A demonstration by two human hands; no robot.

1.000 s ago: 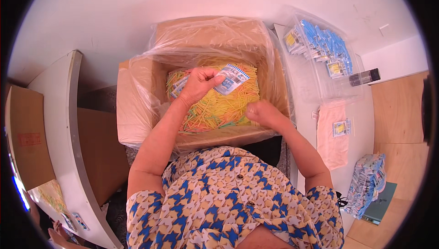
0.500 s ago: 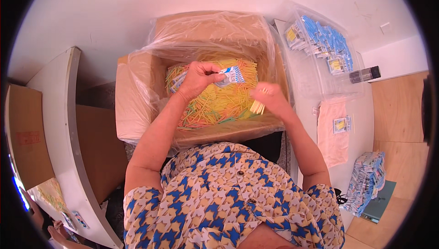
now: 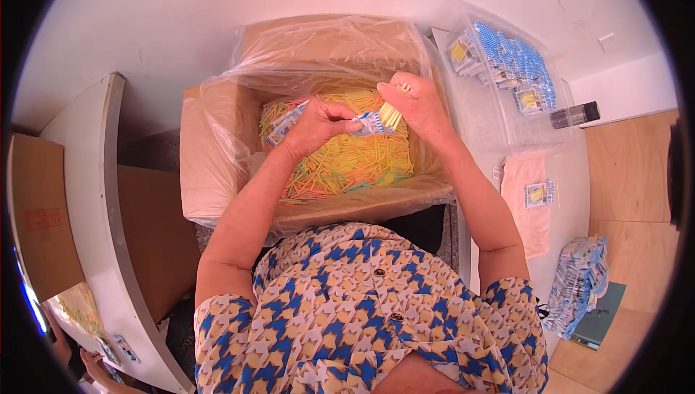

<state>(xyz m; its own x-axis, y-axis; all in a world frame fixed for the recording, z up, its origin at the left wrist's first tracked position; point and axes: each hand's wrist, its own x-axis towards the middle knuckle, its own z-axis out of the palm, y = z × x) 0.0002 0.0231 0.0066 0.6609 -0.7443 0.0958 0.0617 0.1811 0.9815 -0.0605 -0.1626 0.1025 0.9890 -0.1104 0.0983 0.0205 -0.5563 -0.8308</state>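
Observation:
Over an open cardboard box lined with clear plastic, my left hand pinches a small clear packet with a blue-and-white edge. A bundle of thin pale-yellow sticks is gripped in my right hand, its lower ends at the packet's right end. Whether the tips are inside the packet I cannot tell. Many loose yellow, orange and green sticks fill the box below. More packets lie on them, partly hidden behind my left hand.
To the right, a clear plastic bin holds filled blue-and-white packets and a dark-capped bottle. Beyond my right arm are a pink cloth with one packet and a stack of packets. Another person's hand shows at lower left.
My right hand has moved up and left, bringing the bundle of sticks to the packet. My left hand still holds the packet in nearly the same place.

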